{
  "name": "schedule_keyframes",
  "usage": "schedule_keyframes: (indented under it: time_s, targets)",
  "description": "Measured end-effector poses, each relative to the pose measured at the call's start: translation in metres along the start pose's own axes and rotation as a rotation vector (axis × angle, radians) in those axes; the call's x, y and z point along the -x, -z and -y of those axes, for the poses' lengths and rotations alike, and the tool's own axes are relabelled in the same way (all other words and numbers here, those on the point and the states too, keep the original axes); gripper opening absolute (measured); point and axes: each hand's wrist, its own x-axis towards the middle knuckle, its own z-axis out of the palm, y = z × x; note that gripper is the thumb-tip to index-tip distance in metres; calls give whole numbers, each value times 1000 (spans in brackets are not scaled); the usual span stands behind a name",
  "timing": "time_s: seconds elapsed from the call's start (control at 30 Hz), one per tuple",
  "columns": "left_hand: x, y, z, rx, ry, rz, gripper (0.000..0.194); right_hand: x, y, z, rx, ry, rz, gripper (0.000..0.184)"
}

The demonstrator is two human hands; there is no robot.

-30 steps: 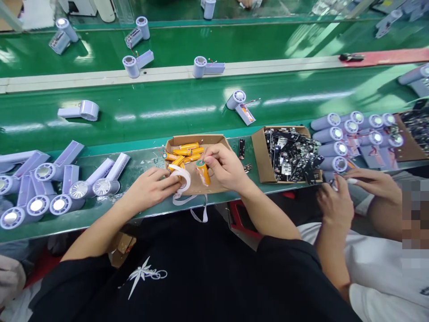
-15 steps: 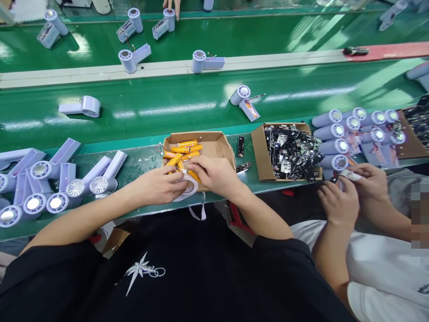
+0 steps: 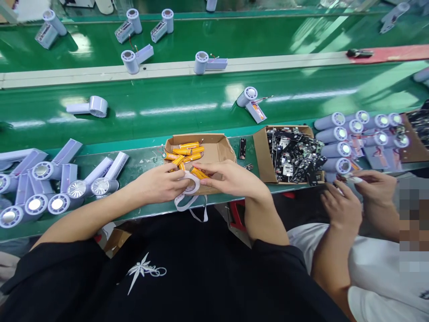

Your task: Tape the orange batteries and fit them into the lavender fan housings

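My left hand (image 3: 164, 182) is closed on a roll of white tape (image 3: 193, 184) at the near edge of a shallow cardboard box (image 3: 219, 145). A loose strip of white tape (image 3: 200, 218) hangs in a loop below it, over the bench edge. My right hand (image 3: 231, 178) reaches in from the other side, its thumb and fingers curled around an orange cylindrical battery (image 3: 200, 173) close to the roll. Several more orange batteries (image 3: 190, 152) with thin wires lie in the left part of the box.
Lilac handheld-fan bodies (image 3: 58, 203) crowd the bench at left; others stand at right (image 3: 338, 134). A box of black circuit boards (image 3: 295, 156) is right of the batteries. More fan bodies sit on the green conveyor (image 3: 161, 112). A co-worker's hands (image 3: 345, 203) work at right.
My right hand has turned and spread its thumb and fingers around a battery. More loose tape hangs below the roll. On the conveyor, fan bodies have shifted right; a far hand has left view.
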Motion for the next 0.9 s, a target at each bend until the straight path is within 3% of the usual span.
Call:
schedule_keyframes:
  time_s: [0.13, 0.23, 0.37, 0.5, 0.57, 0.67, 0.7, 0.8, 0.9]
  targets:
    - [0, -4, -3, -13, 6, -18, 24, 1, -2, -7, -29, -47, -28, 48]
    - [-1, -2, -4, -62, 25, -42, 23, -2, -15, -17, -207, -73, -166, 54]
    - [-6, 3, -3, -133, 49, -192, 20, -10, -49, -25, -588, -72, -510, 68]
    - [-18, 0, -21, -187, 96, -260, 23, -14, -82, -26, -621, -77, -855, 71]
    - [-24, -3, -42, -100, 58, -308, 27, -14, -81, -31, -577, -63, -978, 65]
    - [-28, -7, -68, 87, -117, -457, 26, -11, -55, -51, -505, 22, -1233, 64]
    - [-28, -9, -69, 109, -114, -480, 22, -9, -44, -58, -492, 59, -1299, 66]
    - [-27, -20, -52, 48, 184, -380, 20, -5, -28, -72, -498, 122, -1310, 70]
    - [-14, -35, -24, 97, 409, -259, 29, 1, -38, -70, -520, 68, -1235, 71]
